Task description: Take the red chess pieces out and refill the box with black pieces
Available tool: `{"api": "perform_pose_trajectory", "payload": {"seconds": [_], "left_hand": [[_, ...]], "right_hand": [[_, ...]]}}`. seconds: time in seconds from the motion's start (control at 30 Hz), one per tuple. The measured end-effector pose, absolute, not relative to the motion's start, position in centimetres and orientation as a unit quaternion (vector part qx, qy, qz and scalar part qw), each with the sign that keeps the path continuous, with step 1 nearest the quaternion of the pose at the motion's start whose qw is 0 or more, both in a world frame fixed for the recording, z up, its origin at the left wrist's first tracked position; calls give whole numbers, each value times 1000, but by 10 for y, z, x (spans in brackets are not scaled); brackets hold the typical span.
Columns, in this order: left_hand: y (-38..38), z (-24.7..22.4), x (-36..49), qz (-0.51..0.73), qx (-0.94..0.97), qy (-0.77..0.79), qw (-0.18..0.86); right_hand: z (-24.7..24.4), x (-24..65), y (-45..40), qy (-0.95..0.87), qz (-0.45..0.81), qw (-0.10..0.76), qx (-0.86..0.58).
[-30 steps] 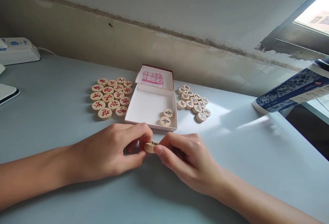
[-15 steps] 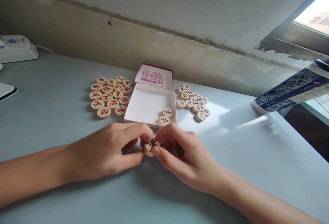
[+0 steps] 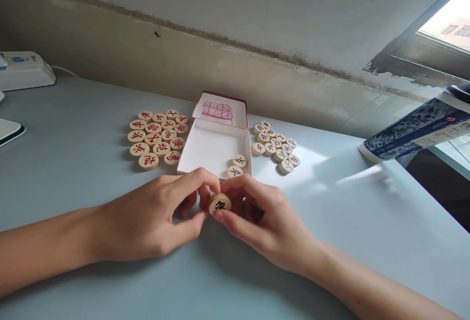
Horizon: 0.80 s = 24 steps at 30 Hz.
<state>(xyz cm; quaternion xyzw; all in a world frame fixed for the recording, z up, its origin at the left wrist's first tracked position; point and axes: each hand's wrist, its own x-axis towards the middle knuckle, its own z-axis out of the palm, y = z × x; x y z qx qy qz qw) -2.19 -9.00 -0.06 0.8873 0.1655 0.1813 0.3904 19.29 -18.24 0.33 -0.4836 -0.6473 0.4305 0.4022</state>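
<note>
Between my two hands, just in front of the box, a round wooden Chinese chess piece with a black character is tilted with its face toward me. My right hand pinches it between thumb and forefinger. My left hand curls round its other side, forefinger at the top edge and thumb tip by the lower left edge. Beyond them lies an open white cardboard box, with two black-lettered chess pieces in its near right corner. Its lid is folded back and shows pink pen lines.
Several red-lettered pieces lie grouped left of the box. Several black-lettered pieces lie to its right. A blue patterned container is at the right, a white device at the far left. The wall borders the grey table.
The chess piece between my hands has turned and risen slightly, so its face now shows more toward me. My left thumb has drawn back a little.
</note>
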Motion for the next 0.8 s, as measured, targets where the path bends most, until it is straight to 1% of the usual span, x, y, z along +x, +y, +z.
{"api": "perform_pose_trajectory", "payload": {"seconds": [0.2,0.43,0.63,0.7,0.8], "left_hand": [[-88,2,-21,161,887,170,398],[-85,4,-19,165,872,181,423],[-86,5,-19,139,870,193,431],[-86,5,-20,150,870,191,429],[-86,2,-21,199,870,191,410]], "right_hand": [[1,193,-183,-629,433,407,-501],[-3,194,-185,-674,388,415,-472],[-7,194,-187,-709,304,447,-453],[-7,194,-187,-721,281,445,-451],[-5,194,-187,-731,287,434,-441]]}}
